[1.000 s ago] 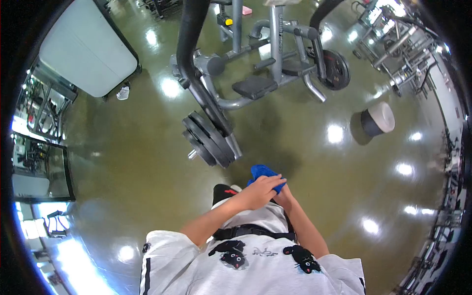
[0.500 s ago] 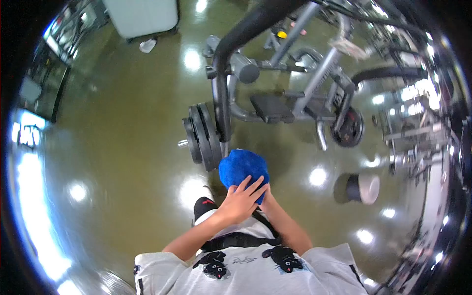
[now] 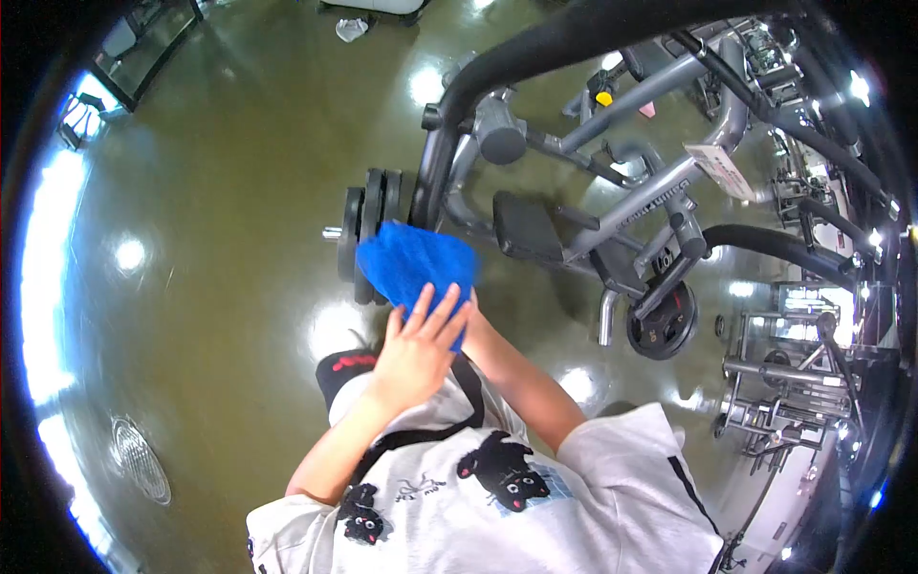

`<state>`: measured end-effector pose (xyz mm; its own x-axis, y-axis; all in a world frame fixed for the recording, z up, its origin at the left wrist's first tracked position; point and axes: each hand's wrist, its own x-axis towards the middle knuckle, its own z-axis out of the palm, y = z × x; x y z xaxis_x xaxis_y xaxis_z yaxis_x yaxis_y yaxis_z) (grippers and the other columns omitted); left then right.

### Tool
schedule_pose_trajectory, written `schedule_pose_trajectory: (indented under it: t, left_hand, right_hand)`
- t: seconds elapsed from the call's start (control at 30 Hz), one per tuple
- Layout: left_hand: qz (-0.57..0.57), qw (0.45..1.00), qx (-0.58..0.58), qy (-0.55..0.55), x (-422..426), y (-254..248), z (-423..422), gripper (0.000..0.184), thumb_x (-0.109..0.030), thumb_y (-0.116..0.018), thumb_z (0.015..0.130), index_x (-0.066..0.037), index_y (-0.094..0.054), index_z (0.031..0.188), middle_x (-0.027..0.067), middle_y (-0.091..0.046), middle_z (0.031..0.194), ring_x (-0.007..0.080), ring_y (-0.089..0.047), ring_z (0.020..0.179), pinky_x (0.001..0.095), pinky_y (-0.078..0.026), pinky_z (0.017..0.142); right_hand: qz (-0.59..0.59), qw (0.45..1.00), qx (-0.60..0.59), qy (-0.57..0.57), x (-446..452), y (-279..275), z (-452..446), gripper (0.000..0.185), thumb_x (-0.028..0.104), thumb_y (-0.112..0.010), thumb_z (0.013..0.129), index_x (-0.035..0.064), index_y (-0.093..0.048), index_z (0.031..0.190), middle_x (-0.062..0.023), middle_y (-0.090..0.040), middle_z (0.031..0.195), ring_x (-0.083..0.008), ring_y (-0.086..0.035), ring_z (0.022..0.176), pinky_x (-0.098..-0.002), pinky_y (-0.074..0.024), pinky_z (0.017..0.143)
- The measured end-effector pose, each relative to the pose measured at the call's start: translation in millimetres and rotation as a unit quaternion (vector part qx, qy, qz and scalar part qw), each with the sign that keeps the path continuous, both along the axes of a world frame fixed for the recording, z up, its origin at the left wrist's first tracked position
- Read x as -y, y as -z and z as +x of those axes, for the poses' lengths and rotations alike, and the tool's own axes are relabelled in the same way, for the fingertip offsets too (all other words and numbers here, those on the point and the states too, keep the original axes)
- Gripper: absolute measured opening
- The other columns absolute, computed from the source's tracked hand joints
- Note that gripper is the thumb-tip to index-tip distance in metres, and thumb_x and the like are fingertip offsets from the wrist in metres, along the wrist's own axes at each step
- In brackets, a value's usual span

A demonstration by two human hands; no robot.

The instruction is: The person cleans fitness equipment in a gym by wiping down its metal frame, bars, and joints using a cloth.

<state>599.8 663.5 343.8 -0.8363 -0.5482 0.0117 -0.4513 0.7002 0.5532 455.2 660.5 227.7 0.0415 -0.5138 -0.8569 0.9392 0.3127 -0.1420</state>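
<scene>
A blue cloth (image 3: 421, 263), folded and fuzzy like a microfibre towel, is held in front of my body. My left hand (image 3: 419, 344) lies over its near end, fingers somewhat spread and pressing on it. From the right, my right hand (image 3: 471, 320) grips the same end from beneath, its fingers mostly hidden by the cloth. Just beyond the cloth, black weight plates (image 3: 352, 225) sit on the machine's bar end, partly covered by it in this view.
A grey and black plate-loaded machine (image 3: 631, 206) with a black pad (image 3: 526, 227) fills the centre right. Another plate (image 3: 662, 322) hangs on its far side. A metal floor cover (image 3: 141, 459) is at lower left, and a crumpled white item (image 3: 351, 30) lies on the floor above.
The view has turned and shifted closer to the machine. Both hands and the cloth have moved left and up in view, and the cloth now overlaps the weight plates.
</scene>
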Motion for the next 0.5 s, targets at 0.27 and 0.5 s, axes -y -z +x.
schedule_pose_trajectory:
  t: [0.27, 0.5]
  left_hand:
    - [0.069, 0.997, 0.01, 0.037, 13.3, -15.0, 13.2, 0.06, -0.012, -0.048, 0.084, -0.012, -0.03, 0.141, 0.0103, -0.022, 0.149, 0.0346, -0.018, 0.137, 0.0548, -0.015, 0.106]
    - [0.107, 0.983, -0.016, 0.147, 30.1, -24.5, 2.1, 0.059, -0.011, -0.045, 0.084, -0.009, -0.03, 0.141, 0.0122, -0.024, 0.148, 0.0301, -0.016, 0.138, 0.0487, -0.007, 0.111]
  right_hand:
    - [-0.084, 0.983, 0.137, 0.088, -1.5, 43.8, 11.3, 0.062, 0.054, -0.02, 0.092, 0.0108, -0.043, 0.129, -0.0129, -0.048, 0.129, -0.0333, -0.051, 0.113, -0.0485, -0.0415, 0.096]
    - [-0.204, 0.936, 0.213, 0.191, -42.3, 68.0, 4.3, 0.06, 0.053, -0.021, 0.092, 0.0105, -0.048, 0.125, -0.0132, -0.052, 0.125, -0.0333, -0.054, 0.109, -0.0488, -0.0439, 0.093]
